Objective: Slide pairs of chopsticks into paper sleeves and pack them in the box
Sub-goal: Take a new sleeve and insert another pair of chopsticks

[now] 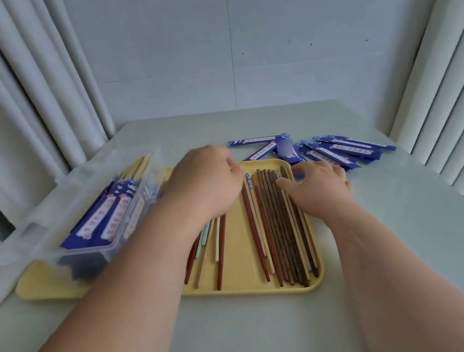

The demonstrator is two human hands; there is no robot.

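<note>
Yellow plastic tray [240, 251]: it sits on the pale green table [246, 336] with loose chopsticks lying in it.
Dark brown wooden chopsticks [283, 228]: a tight row on the right side of the tray, thin ends toward the person.
Red, cream and pale green chopsticks [220, 251]: on the left side of the tray, partly under the left hand.
Left hand [205, 182]: curled like a fist over the tray. Its fingers are hidden, so I cannot tell if it holds anything.
Right hand [319, 186]: fingers straight and spread, tips touching the thick ends of the brown row. It grips nothing.
Blue paper sleeves [339, 149]: a loose pile on the table, just behind the right hand.
Clear plastic box [54, 228]: left of the tray, with filled blue sleeves [103, 213] inside.
Step now: I think the person is picking the next 2 sticks.
Doing it well: roll 2 matching sticks away from the row, line up their ends, pinch both together, then lift. Check the colours match first.
</note>
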